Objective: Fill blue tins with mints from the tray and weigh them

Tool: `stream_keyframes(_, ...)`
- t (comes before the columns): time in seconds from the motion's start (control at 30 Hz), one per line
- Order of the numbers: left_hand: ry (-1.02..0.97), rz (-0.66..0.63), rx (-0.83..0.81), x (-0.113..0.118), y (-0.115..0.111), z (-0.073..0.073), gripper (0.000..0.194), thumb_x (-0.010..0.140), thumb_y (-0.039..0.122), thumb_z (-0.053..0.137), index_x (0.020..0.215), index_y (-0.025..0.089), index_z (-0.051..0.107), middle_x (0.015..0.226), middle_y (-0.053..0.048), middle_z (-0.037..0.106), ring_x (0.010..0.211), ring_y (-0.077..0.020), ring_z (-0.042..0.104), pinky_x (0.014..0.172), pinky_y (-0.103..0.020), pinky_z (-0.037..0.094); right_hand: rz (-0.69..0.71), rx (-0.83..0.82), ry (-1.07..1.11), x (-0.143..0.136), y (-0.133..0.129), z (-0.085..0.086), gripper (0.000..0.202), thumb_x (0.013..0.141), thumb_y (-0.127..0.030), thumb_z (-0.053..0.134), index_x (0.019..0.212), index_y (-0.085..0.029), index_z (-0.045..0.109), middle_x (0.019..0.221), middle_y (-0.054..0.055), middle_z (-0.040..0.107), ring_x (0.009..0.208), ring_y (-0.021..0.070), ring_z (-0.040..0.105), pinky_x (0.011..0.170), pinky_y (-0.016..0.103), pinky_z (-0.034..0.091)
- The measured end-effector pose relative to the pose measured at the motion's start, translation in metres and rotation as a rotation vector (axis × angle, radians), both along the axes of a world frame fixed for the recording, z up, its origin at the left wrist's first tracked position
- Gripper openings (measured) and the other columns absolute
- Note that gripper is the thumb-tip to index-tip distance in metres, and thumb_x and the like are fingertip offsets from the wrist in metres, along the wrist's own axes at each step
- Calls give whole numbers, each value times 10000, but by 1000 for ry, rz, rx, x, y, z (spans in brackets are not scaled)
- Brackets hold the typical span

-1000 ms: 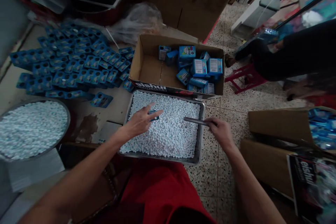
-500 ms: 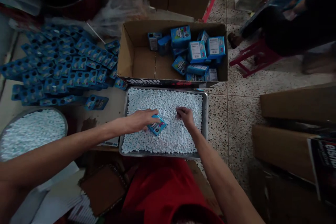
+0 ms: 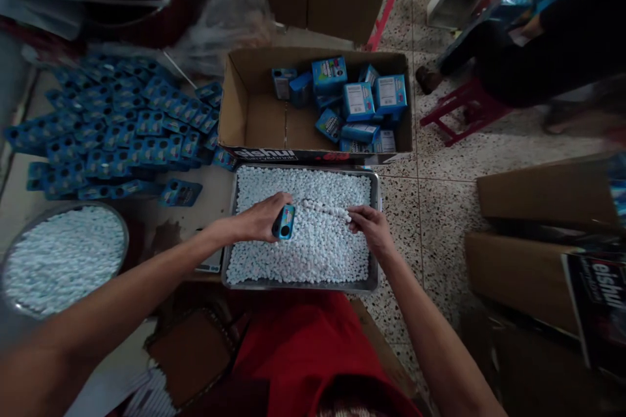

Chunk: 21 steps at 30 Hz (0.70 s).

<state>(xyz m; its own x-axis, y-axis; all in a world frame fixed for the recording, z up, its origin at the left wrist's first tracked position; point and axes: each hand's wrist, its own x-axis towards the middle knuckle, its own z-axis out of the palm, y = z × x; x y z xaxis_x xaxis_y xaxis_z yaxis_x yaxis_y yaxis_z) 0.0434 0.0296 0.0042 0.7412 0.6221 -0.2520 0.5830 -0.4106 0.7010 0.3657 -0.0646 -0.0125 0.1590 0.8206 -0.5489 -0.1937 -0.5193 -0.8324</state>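
My left hand (image 3: 268,216) is wrapped round a small blue box (image 3: 285,222), its narrow end turned up, over the left half of a metal tray (image 3: 376,234). White pellets (image 3: 303,260) fill the tray. On the right side my right hand (image 3: 370,226) pinches the end of a narrow, dark-edged holder (image 3: 325,208) that carries a row of pellets. The holder stretches left towards the blue box without touching it. Its exact shape is hidden under the pellets.
Behind the tray stands an open cardboard box (image 3: 254,117) with several larger blue boxes. Many small blue boxes (image 3: 117,127) lie at the left, behind a round bowl (image 3: 124,234) of pellets. A seated person (image 3: 533,58) is at the upper right; cartons (image 3: 518,273) stand at the right.
The small blue box has turned from its broad face to its narrow end. My right hand has moved slightly right and down, and the pellet-laden holder now shows. The view has shifted slightly.
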Motion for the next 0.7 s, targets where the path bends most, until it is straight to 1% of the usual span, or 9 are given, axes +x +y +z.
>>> stream_keyframes(0.03, -23, 71, -23, -5, -2, 0, 812, 615, 258, 805, 1360, 225, 483, 1257, -113, 645, 1090, -287, 655, 943, -384, 546, 33, -2, 18, 0, 0, 11, 322, 707, -418, 845, 882, -156, 780, 631, -2, 674, 518, 106, 583, 507, 225, 466)
stream_keyframes(0.1, -82, 161, -24, -11, -7, -4, 922, 632, 321, 818, 1442, 216, 391, 1346, -148, 600, 1177, -317, 633, 997, -429, 536, 106, -15, 41, -3, 2, 31, 308, 716, -411, 841, 879, -156, 783, 630, 2, 678, 513, 106, 585, 498, 222, 467)
stream_keyframes(0.2, -127, 355, 105, -9, -16, -15, 912, 609, 366, 869, 1388, 198, 427, 1371, -174, 578, 1269, -360, 581, 1076, -487, 494, 206, -25, 32, -10, 12, 52, 298, 716, -402, 831, 873, -152, 787, 634, 7, 687, 504, 102, 588, 484, 213, 467)
stream_keyframes(0.3, -137, 509, 217, -1, -24, -23, 864, 610, 387, 900, 1317, 171, 453, 1313, -181, 591, 1242, -362, 584, 1070, -500, 494, 267, -29, -10, -18, 24, 64, 299, 712, -398, 821, 867, -145, 786, 607, 4, 677, 488, 98, 586, 475, 209, 467)
stream_keyframes(0.43, -165, 585, 301, 2, -35, -28, 799, 660, 347, 891, 1295, 189, 432, 1298, -164, 575, 1250, -341, 575, 1089, -491, 478, 285, -17, -91, -30, 36, 72, 283, 705, -391, 796, 845, -147, 771, 595, 3, 668, 481, 105, 585, 463, 219, 471)
stream_keyframes(0.5, -166, 637, 306, -1, -41, -33, 790, 664, 344, 901, 1272, 204, 416, 1281, -158, 567, 1248, -339, 575, 1091, -495, 477, 317, 14, -172, -38, 39, 75, 238, 738, -367, 746, 842, -154, 767, 576, -3, 653, 464, 113, 576, 453, 230, 461)
stream_keyframes(0.57, -180, 685, 284, -4, -46, -38, 747, 693, 331, 890, 1246, 216, 402, 1263, -145, 561, 1242, -325, 578, 1085, -484, 483, 374, 79, -321, -46, 41, 79, 174, 787, -304, 681, 841, -168, 775, 553, -4, 641, 460, 122, 571, 464, 242, 447)
stream_keyframes(0.6, -194, 695, 268, -6, -49, -41, 694, 729, 313, 866, 1236, 221, 400, 1251, -135, 562, 1233, -309, 583, 1079, -472, 489, 410, 125, -415, -51, 43, 81, 159, 808, -264, 652, 841, -176, 781, 554, 0, 645, 476, 129, 580, 485, 249, 446)
stream_keyframes(0.7, -235, 649, 239, -10, -53, -44, 443, 854, 211, 725, 1196, 220, 444, 1200, -106, 577, 1193, -263, 597, 1065, -439, 497, 547, 251, -705, -69, 51, 88, 199, 822, -152, 606, 839, -195, 799, 628, 23, 702, 578, 159, 632, 593, 281, 462)
